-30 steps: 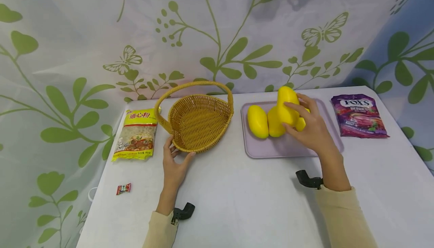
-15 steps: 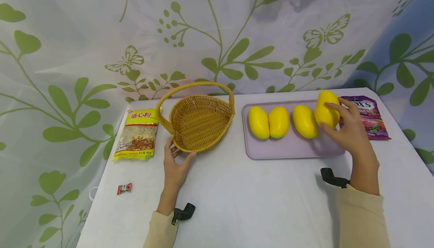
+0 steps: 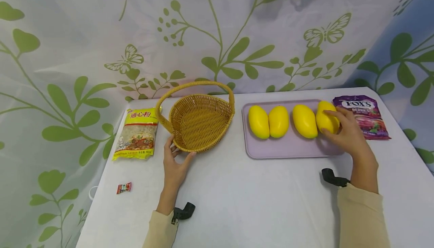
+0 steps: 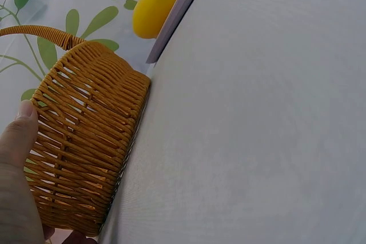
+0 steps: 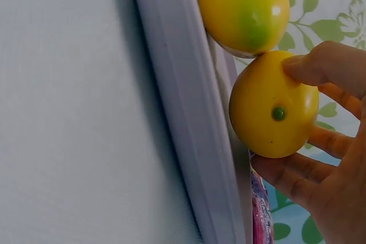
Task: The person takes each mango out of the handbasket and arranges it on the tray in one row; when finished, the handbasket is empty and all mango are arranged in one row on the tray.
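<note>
My right hand (image 3: 350, 135) grips a yellow mango (image 3: 326, 118) at the right end of a lilac tray (image 3: 285, 152). In the right wrist view the thumb lies on top of this mango (image 5: 269, 118) and the fingers curl round its far side and underneath. Close beside it on the tray lies another mango (image 3: 304, 122); two more, a left one (image 3: 258, 123) and its neighbour (image 3: 278, 122), lie side by side further left. My left hand (image 3: 174, 171) holds the near left side of a wicker basket (image 3: 200, 122), thumb at the rim (image 4: 20, 124). Nothing lies inside the basket.
A yellow bag of pasta (image 3: 137, 133) lies left of the basket, with a small wrapped candy (image 3: 124, 187) nearer the front. A purple Fox's candy bag (image 3: 369, 118) lies right of the tray, partly behind my right hand. A leaf-patterned curtain (image 3: 190, 33) hangs behind the table.
My right hand has carried the mango rightward from above the tray's middle, then lowered it onto the tray's right end. My left hand stays at the basket.
</note>
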Demonstrator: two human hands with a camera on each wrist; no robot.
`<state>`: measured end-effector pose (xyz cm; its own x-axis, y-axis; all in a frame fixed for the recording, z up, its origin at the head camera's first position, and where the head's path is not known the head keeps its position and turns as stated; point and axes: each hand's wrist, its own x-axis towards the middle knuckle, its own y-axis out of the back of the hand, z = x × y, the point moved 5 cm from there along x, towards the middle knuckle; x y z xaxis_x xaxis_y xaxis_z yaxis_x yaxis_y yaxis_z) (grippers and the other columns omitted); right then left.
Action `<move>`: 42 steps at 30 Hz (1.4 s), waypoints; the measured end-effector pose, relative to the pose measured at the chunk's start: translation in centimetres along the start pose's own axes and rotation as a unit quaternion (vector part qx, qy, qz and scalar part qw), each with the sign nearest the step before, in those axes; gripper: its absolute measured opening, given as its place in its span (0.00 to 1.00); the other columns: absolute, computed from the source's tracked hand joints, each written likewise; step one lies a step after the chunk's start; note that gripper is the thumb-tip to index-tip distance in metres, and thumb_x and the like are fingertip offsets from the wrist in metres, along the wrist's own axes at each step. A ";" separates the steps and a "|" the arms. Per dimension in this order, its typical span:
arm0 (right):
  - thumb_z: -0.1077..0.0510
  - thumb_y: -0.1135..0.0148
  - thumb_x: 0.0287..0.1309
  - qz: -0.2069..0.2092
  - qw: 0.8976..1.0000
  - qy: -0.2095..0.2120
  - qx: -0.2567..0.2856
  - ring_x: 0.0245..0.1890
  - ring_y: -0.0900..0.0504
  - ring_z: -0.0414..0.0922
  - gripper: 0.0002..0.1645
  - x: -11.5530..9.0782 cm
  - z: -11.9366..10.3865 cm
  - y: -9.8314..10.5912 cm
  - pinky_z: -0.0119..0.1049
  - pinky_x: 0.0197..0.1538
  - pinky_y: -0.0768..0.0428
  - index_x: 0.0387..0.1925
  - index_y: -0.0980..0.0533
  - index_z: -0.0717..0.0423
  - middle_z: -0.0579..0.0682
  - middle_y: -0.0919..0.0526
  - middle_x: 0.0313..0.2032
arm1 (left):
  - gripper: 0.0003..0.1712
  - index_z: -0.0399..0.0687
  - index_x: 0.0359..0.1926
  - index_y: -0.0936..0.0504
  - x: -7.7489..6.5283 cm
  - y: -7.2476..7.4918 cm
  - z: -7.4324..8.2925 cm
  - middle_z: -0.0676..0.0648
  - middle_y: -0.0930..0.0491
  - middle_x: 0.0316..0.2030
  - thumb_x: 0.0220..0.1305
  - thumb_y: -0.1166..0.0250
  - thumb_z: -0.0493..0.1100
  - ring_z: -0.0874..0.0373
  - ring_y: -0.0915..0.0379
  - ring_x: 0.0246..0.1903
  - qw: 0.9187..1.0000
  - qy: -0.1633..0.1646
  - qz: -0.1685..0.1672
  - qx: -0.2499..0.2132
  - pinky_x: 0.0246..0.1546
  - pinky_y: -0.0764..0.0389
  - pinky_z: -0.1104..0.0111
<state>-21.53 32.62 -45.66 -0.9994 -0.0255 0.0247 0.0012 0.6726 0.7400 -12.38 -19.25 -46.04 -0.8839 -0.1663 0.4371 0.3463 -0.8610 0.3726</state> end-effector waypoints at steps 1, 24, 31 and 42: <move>0.61 0.34 0.59 0.000 1.000 0.005 -0.002 0.68 0.50 0.76 0.40 0.0 0.0 -0.1 0.75 0.62 0.43 0.70 0.38 0.58 0.69 0.55 0.74 | 0.49 0.25 0.69 0.45 0.0 0.0 0.0 0.25 0.37 0.64 0.52 0.26 0.32 0.30 0.30 0.54 1.000 0.001 0.000 -0.001 0.48 0.24 0.41; 0.58 0.35 0.59 -0.056 0.998 0.019 -0.011 0.69 0.53 0.75 0.40 0.0 -0.7 -0.6 0.77 0.61 0.46 0.71 0.38 0.59 0.68 0.56 0.74 | 0.50 0.25 0.69 0.45 0.1 0.0 0.0 0.25 0.37 0.63 0.52 0.26 0.33 0.29 0.29 0.53 1.000 0.003 0.001 -0.003 0.48 0.24 0.42; 0.54 0.34 0.60 -0.054 0.998 0.009 -0.014 0.70 0.53 0.75 0.41 0.1 -0.6 -0.6 0.77 0.62 0.47 0.72 0.39 0.57 0.67 0.56 0.75 | 0.50 0.27 0.70 0.45 0.1 0.0 -0.2 0.27 0.36 0.64 0.52 0.25 0.33 0.31 0.29 0.54 1.000 0.008 -0.001 0.001 0.48 0.24 0.43; 0.49 0.42 0.67 -0.020 1.000 0.005 -0.024 0.69 0.53 0.75 0.41 -0.4 -1.2 0.1 0.80 0.59 0.48 0.75 0.46 0.51 0.67 0.58 0.75 | 0.52 0.35 0.72 0.45 -0.3 -0.6 -3.4 0.31 0.37 0.66 0.52 0.25 0.35 0.34 0.30 0.55 1.000 0.015 0.004 -0.006 0.50 0.24 0.44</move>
<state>-21.04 31.80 -44.74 -0.9983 -0.0591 0.0018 -0.0362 0.6349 0.7718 -13.40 -20.34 -49.12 -0.8898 -0.1882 0.4157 0.3506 -0.8651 0.3587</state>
